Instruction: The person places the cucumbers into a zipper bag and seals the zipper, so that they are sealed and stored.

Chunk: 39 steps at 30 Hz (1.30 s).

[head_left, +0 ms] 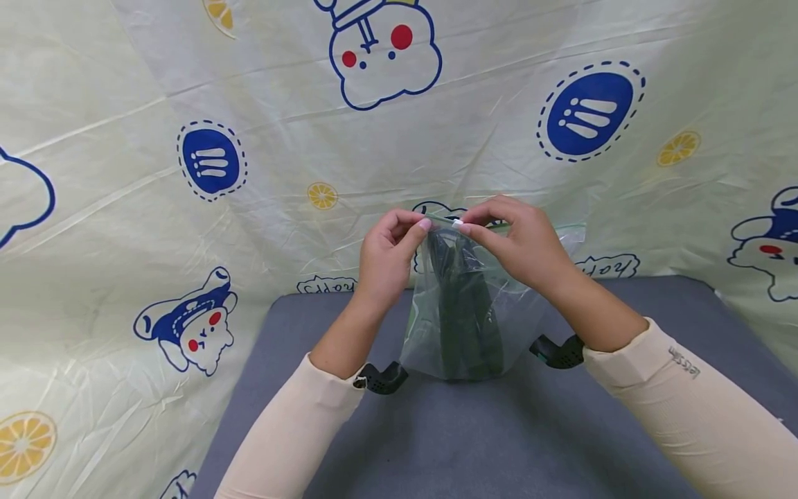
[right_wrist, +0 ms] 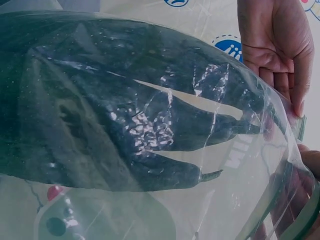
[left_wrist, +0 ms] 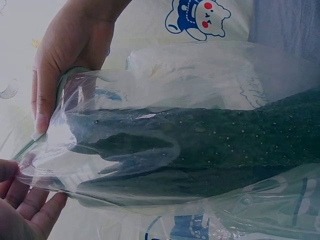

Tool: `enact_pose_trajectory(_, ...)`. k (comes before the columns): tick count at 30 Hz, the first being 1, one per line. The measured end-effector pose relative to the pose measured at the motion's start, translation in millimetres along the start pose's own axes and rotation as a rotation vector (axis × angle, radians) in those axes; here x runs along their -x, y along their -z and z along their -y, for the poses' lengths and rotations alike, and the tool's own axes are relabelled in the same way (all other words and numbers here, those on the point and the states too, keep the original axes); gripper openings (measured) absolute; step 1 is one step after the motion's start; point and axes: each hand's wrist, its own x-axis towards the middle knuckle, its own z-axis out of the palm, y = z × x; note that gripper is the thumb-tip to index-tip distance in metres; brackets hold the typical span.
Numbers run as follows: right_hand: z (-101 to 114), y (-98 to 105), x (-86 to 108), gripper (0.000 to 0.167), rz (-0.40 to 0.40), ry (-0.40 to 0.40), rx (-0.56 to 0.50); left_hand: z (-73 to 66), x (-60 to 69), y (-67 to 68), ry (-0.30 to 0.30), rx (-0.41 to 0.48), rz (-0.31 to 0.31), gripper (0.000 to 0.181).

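Observation:
A clear zip bag (head_left: 420,346) with a green seal strip stands upright on the table, held at its top edge. Inside it are long, dark green, bumpy cucumbers (head_left: 467,319), their stem ends (right_wrist: 212,175) pointing toward the bag's mouth. My left hand (head_left: 388,253) pinches the seal strip near its left end between thumb and index finger. Close beside it, my right hand (head_left: 520,239) pinches the small white slider (head_left: 457,224) on the strip. In the left wrist view, the slider also shows under the right thumb tip.
The grey tabletop (head_left: 436,443) extends around the bag. Behind and to the left hangs a pale curtain (head_left: 274,111) printed with cartoon figures and orange slices. Black wrist devices (head_left: 383,378) hang below both forearms, near the bag's sides.

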Motion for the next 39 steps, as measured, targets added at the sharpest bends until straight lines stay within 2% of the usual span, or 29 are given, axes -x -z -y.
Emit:
enact_pose_trajectory(19,-7.2,1.5,4.4,0.019,0.002,0.021,0.014,5.1,-0.2,5.3,-0.009,0.023,-0.003,0.015)
enact_pose_trajectory(29,-10.7,1.2,5.9,0.018,0.000,0.019,0.066,8.4,-0.4,9.3,0.024,0.065,-0.033,0.015)
enact_pose_trajectory(39,-13.5,2.7,7.3,0.017,0.004,0.024,0.115,10.7,-2.8,12.2,0.061,0.123,-0.095,0.013)
